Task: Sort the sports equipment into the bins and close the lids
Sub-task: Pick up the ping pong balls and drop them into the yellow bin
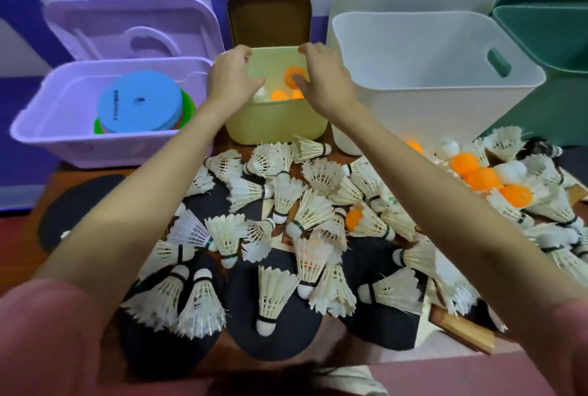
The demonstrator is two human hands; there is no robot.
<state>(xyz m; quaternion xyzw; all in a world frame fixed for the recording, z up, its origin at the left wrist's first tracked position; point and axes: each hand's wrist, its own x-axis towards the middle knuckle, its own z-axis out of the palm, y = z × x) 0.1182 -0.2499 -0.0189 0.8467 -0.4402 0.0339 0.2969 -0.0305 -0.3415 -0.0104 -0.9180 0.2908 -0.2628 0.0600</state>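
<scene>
Both my hands hover over the small yellow bin, which holds several orange balls and a white ball. My left hand hangs above the bin's left side with relaxed fingers and holds nothing. Over the right side, my right hand has its fingers spread. A blurred orange ball sits just off its thumb tip, inside the bin's mouth. A big heap of white feather shuttlecocks covers the table in front. More orange balls and white balls lie at the right.
A purple bin at the left holds flat coloured discs, its lid propped behind. A large white bin and a green bin stand to the right. The brown lid leans behind the yellow bin. Black paddles lie under the shuttlecocks.
</scene>
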